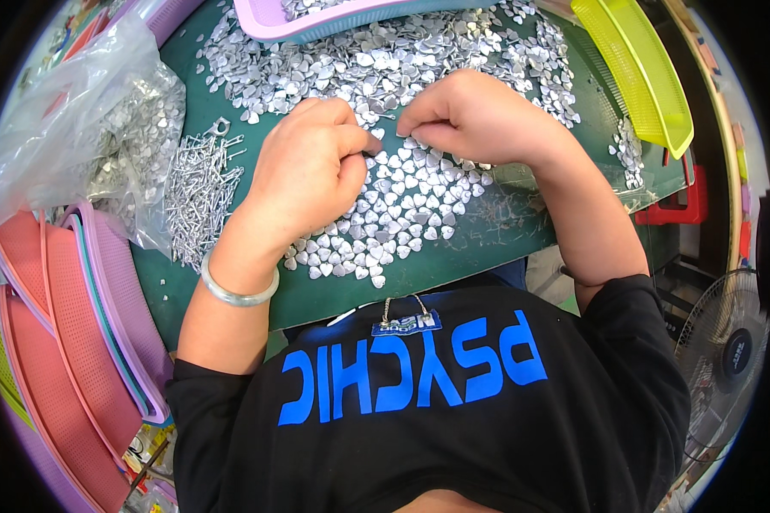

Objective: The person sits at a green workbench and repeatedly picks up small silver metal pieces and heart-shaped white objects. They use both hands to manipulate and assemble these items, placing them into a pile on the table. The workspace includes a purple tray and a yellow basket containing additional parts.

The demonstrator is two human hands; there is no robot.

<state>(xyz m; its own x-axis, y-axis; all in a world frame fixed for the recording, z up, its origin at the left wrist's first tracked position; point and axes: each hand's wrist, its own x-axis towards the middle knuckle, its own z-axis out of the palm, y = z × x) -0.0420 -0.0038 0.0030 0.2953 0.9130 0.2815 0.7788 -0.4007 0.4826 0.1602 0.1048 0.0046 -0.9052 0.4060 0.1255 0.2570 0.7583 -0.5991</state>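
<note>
A wide heap of small silver heart-shaped pieces (402, 205) covers the green mat (453, 261). My left hand (308, 171) rests on the heap with its fingers curled and pinched together. My right hand (462, 115) is beside it, fingertips pinched close to the left hand's; the two hands nearly touch above the hearts. What sits between the fingertips is too small to see. A pile of thin silver pins and small rings (198, 192) lies just left of my left hand. A silver bangle (235, 291) circles my left wrist.
A clear plastic bag (85, 128) with more silver parts lies at the left. Stacked pink and purple mesh trays (77, 342) stand at the lower left, a purple tray (316, 21) holding hearts at the top, a yellow-green tray (637, 73) at the upper right. A floor fan (727, 342) stands at right.
</note>
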